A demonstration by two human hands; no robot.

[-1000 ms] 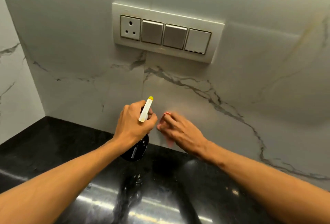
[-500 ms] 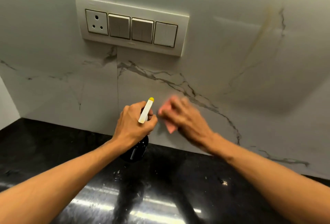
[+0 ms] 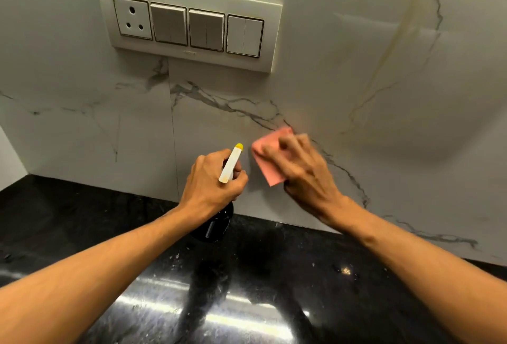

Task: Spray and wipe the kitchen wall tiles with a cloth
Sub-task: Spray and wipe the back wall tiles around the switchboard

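Observation:
White marble-veined wall tiles [image 3: 356, 75] fill the upper view. My right hand [image 3: 304, 171] presses a pink cloth [image 3: 267, 161] flat against the tile just above the counter; the fingers are blurred with motion and cover most of the cloth. Just left of it, my left hand [image 3: 212, 182] grips the neck of a dark spray bottle [image 3: 215, 224] with a white trigger head and yellow nozzle tip [image 3: 231, 162]. The bottle's base hangs just above the counter.
A cream switch panel [image 3: 189, 23] with a socket and three switch plates sits on the wall above the hands. A glossy black stone counter [image 3: 247, 302] runs below. A side wall [image 3: 11, 162] meets the tiles at the far left corner.
My right hand has slid the pink cloth up and to the right along the tile, and more of the cloth shows. The left hand with the bottle has stayed put. The view shifted.

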